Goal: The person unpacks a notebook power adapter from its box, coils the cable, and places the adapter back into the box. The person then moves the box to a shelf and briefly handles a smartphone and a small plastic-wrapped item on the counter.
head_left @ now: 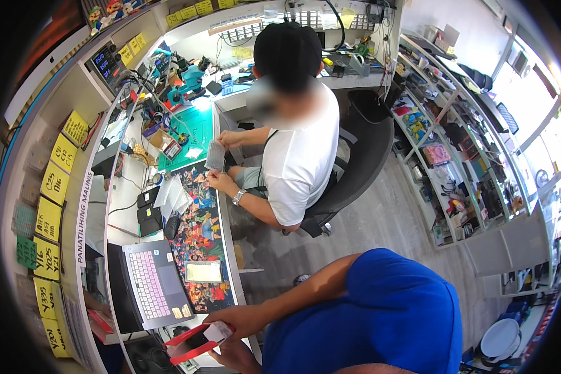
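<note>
At the lower left edge of the bench, my right hand grips an open red-edged box by its near end. A small white carton sticks up inside it, and the rest of the inside looks dark. Just below the box is my left hand, its fingers close to the lower red edge; I cannot tell how firmly they touch. Beyond the box stands an open laptop with a pale keyboard. A clear-wrapped, pale yellow rectangular item lies on the colourful desk mat.
A seated person in a white shirt holds a bubble-wrap pouch over the bench. Nearby are a green work mat, a teal microscope and a black mouse. A black chair and stocked shelves stand to the right.
</note>
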